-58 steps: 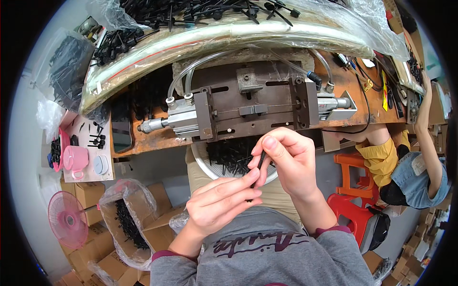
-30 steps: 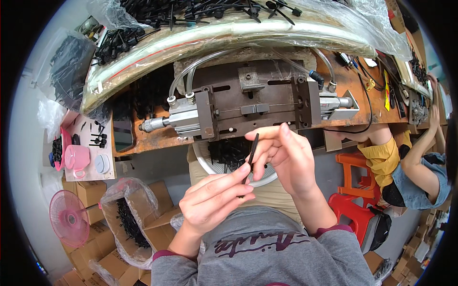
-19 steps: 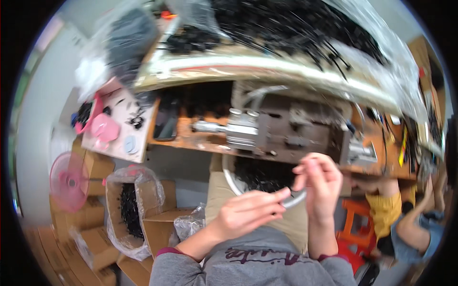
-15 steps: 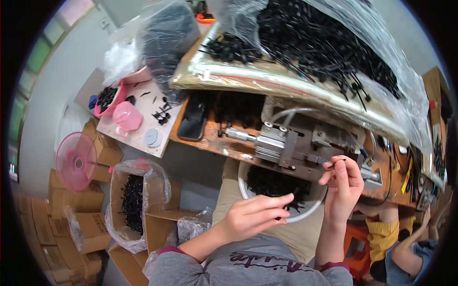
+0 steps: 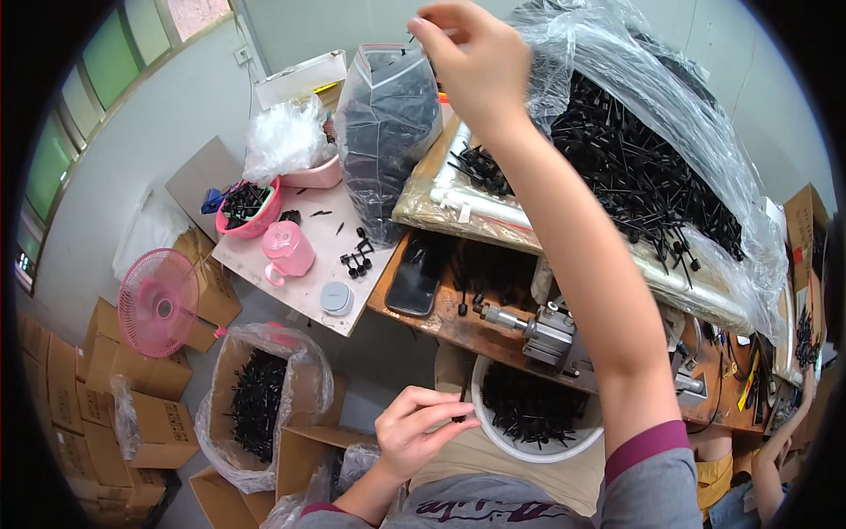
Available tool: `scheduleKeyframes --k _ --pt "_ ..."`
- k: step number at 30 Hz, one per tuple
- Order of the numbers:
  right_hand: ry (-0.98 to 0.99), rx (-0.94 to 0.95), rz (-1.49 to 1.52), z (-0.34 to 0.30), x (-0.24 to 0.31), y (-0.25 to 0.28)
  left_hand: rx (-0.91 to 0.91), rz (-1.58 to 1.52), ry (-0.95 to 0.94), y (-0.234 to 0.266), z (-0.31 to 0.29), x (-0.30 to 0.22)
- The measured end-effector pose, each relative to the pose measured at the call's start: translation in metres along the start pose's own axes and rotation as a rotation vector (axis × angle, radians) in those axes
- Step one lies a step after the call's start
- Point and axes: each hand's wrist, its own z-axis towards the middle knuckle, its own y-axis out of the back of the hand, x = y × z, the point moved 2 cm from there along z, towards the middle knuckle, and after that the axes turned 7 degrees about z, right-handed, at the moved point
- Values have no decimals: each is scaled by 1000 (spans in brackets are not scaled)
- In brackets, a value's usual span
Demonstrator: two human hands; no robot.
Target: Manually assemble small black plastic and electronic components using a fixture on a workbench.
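- Right hand: arm stretched far forward, thumb and fingertips pinched on a thin black piece, barely visible.
- Just below that hand: a tall clear plastic bag of dark parts.
- Left hand: held low, fingertips closed on a small black piece, mostly hidden.
- Right of the left hand: a round white basket of black stemmed parts.
- Right forearm partly covers the silvery metal machine.

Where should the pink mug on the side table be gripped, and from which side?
Probably by its loop handle, from the table's near-left edge: the pink mug stands upright, and the handle juts toward that edge.
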Motion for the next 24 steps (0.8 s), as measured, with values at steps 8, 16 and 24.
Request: scheduleKeyframes --k 8,16,24 --pt "-196 331 -232 -7 -33 29 -37 -159 151 23 3 33" --pt "-550 407 1 -100 54 147 -275 -491 440 10 54 55" --pt "-822 286 141 -195 106 210 -307 -42 401 11 51 126"
